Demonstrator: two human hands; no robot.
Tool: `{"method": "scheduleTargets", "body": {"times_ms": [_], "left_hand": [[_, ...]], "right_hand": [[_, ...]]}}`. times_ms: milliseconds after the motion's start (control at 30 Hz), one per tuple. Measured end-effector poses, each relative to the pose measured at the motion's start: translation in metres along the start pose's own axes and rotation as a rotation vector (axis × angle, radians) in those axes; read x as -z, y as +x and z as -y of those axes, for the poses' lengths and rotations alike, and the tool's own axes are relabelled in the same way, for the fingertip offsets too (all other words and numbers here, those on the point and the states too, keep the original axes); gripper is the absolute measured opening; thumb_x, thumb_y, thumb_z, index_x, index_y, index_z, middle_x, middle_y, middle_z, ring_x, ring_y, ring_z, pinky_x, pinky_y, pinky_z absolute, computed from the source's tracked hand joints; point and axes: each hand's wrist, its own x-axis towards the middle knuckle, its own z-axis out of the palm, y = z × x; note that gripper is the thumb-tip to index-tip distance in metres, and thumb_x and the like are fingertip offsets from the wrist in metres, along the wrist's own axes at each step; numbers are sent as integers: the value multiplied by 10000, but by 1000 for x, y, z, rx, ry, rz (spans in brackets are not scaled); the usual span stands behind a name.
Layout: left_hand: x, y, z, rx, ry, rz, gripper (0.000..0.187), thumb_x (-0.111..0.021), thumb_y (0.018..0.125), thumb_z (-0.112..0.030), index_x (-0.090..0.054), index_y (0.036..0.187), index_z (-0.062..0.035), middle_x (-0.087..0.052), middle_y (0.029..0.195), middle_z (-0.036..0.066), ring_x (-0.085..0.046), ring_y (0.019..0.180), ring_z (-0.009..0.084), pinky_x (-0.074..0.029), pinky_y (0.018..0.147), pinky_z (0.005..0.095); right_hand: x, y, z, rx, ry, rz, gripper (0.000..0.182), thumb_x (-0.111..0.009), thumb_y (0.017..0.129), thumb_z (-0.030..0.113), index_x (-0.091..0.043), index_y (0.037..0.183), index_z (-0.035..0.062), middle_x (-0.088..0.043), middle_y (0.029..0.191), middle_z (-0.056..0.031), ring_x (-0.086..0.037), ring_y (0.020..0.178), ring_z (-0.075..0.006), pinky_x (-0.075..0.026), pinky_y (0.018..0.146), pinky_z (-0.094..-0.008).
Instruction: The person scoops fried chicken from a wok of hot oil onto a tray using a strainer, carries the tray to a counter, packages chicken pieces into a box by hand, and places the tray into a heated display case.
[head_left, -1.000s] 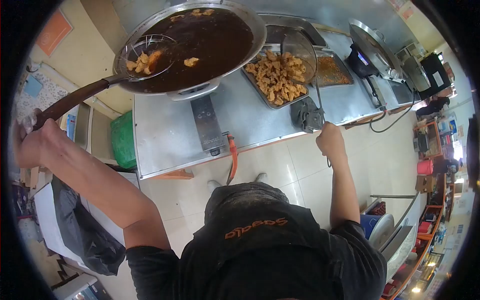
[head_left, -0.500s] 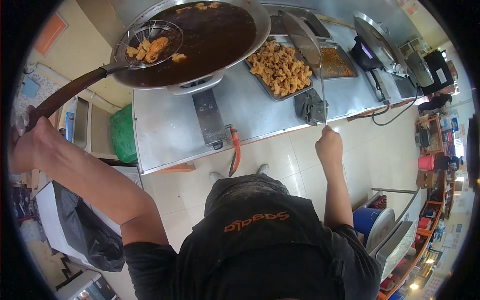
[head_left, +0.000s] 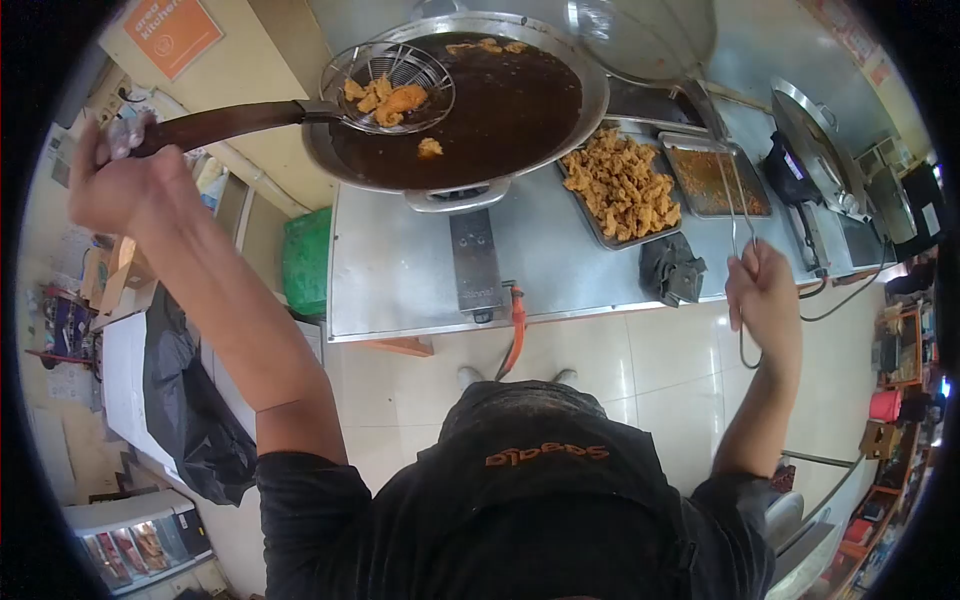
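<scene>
My left hand (head_left: 125,185) is closed around the dark wooden handle of a wire skimmer (head_left: 440,75). The skimmer's basket carries several golden fried pieces (head_left: 385,98) and is over the left part of a wide wok (head_left: 597,95) of dark oil. One loose fried piece (head_left: 429,148) floats beside the basket, and others lie near the wok's far rim. In my right hand (head_left: 768,300) is the looped wire handle of a large round mesh strainer (head_left: 645,40), raised behind the trays. Below it, a tray (head_left: 612,243) holds a heap of fried pieces (head_left: 622,185).
A second tray (head_left: 745,205) with crumbs lies right of the heap. A crumpled dark cloth (head_left: 672,270) sits on the steel table (head_left: 390,290) near its edge. Another pan (head_left: 815,140) stands at the right. An orange hose (head_left: 517,325) hangs at the front; a green bin (head_left: 307,262) is left.
The strainer has swung up and away from over the trays, now showing its round face, as my right hand shifted right. My left hand still holds the skimmer over the oil. The view has shifted.
</scene>
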Motion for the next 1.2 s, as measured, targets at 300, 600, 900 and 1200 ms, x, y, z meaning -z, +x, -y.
{"method": "scheduleTargets", "body": {"times_ms": [300, 600, 900, 1200], "left_hand": [[-57, -56, 14, -20, 1, -2, 74, -583, 790, -27, -598, 754, 35, -527, 682, 41, -539, 561, 167, -505, 551, 289], [-37, -68, 40, -228, 255, 446, 114, -608, 805, -49, -640, 744, 41, -558, 626, 61, -525, 533, 153, -434, 506, 263], [-66, -106, 50, -354, 404, 791, 272, -616, 844, -105, -504, 619, -3, -490, 562, 9, -426, 528, 72, -323, 492, 223], [-78, -101, 57, -401, 391, 1078, 228, -571, 853, -57, -491, 643, -18, -473, 572, 4, -414, 500, 74, -307, 456, 215]], "right_hand": [[-23, 72, 67, -46, -18, 563, 218, -537, 798, 150, -463, 609, 70, -503, 461, -47, -425, 322, -82, -237, 272, -224], [-45, 80, 78, -37, -45, 664, 181, -500, 766, 15, -359, 680, 90, -476, 524, -28, -468, 333, -108, -270, 275, -219], [-46, 104, 74, -157, 261, 813, 197, -520, 825, -7, -398, 688, 64, -463, 544, -38, -408, 320, -87, -206, 266, -210], [-49, 122, 59, -215, 495, 922, 241, -539, 838, 49, -433, 622, 38, -446, 532, -32, -384, 339, -57, -220, 266, -191]]}}
